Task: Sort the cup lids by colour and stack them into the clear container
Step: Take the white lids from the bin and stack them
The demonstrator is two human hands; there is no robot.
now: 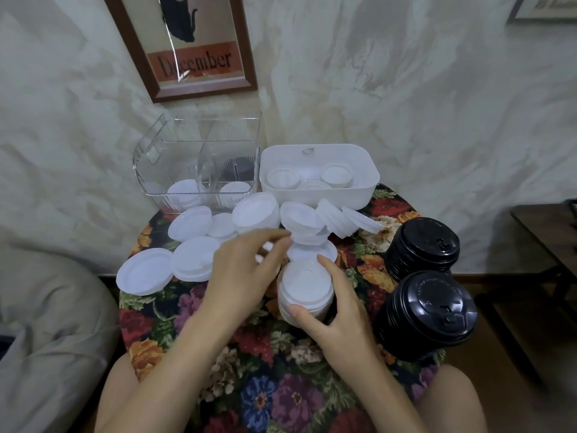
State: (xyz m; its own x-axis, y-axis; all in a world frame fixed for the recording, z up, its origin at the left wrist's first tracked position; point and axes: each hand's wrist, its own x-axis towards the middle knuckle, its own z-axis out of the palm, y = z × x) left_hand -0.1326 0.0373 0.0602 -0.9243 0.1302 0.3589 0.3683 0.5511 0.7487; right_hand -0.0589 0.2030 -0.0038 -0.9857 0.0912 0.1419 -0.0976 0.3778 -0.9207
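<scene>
Pale marbled wall (437, 120) backs a round floral surface (281, 354) at mid-frame. Gathering white lids looks to be the step in hand. The right hand (340, 310) wraps thumb and fingers round a white stack (304, 285) at centre. The left hand (243, 270), fingers curled, reaches the tipped white lids (301, 220) just above; whether it pinches one I cannot tell. Next, the stack probably goes up-left into the clear container (150, 151), over loose lids (190, 223) crowding the way. Black stacks (427, 314) stand close at right, near the surface's edge.
</scene>
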